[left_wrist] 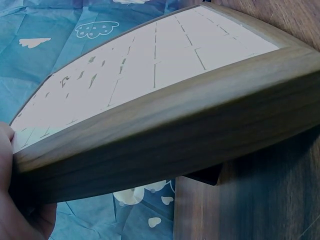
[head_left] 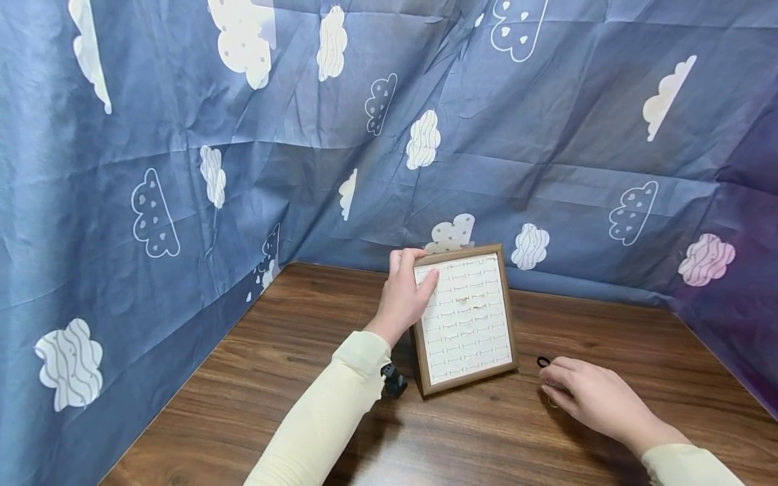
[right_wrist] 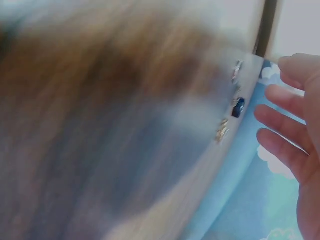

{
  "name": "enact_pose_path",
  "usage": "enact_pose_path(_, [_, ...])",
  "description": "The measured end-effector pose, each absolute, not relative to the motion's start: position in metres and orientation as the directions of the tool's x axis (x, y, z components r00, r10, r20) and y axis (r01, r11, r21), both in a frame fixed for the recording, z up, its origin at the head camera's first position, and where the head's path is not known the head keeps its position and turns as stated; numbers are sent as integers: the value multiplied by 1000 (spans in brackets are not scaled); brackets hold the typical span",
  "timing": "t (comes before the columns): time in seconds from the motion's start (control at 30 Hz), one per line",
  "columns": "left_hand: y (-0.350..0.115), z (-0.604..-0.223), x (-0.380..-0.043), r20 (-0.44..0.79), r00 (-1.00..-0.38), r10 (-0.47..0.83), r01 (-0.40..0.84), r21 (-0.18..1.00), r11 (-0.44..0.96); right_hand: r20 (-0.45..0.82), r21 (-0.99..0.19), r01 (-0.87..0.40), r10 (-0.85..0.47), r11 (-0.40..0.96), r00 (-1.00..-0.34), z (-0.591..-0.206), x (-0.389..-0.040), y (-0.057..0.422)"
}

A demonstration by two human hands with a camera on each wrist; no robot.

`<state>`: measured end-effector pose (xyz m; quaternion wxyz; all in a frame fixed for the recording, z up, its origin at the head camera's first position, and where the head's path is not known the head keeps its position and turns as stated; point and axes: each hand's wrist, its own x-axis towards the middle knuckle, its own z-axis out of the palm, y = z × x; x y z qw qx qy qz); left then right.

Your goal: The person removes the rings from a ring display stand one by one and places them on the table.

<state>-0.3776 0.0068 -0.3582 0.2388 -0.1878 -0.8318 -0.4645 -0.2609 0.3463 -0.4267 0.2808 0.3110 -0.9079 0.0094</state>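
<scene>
A ring display board [head_left: 468, 351] with a brown wooden frame and rows of slots in its white face stands leaning back on the table. A few small rings [head_left: 462, 300] sit in its middle slots. My left hand [head_left: 404, 293] grips the frame's upper left corner, thumb over the white face; the left wrist view shows the frame's thick side [left_wrist: 165, 155]. Over the table on the right, my right hand [head_left: 592, 395] is beside a black ring [head_left: 543, 362]. In the right wrist view its fingers are loosely extended, near a dark ring [right_wrist: 238, 107], a gold ring [right_wrist: 222, 131] and a silvery one [right_wrist: 237, 71].
The brown wood-grain table [head_left: 267, 378] backs onto a blue curtain [head_left: 182, 101] printed with clouds, which also hangs along its left and right sides. A black object [head_left: 394, 381] is at the left wrist. Much of the right wrist view is blurred.
</scene>
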Motion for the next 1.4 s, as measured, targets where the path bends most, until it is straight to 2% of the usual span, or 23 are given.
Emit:
enact_pose_path(0.2, [6,-359,-378,572,-815,91,535,684,496,576,192,-572,-563,798,-592,-419,-269,328])
enact_pose_path(0.57, [6,-358,-377,567,-818,98,535,687,492,633,117,-558,-495,821,-596,-402,-285,287])
enact_pose_path(0.97, [6,-359,-379,579,-810,94,544,681,491,612,-71,-550,-399,832,-683,-378,-309,246])
enact_pose_path(1.4, [6,-360,-378,590,-801,98,551,665,504,628,-151,-506,-313,849,-713,-367,-325,224])
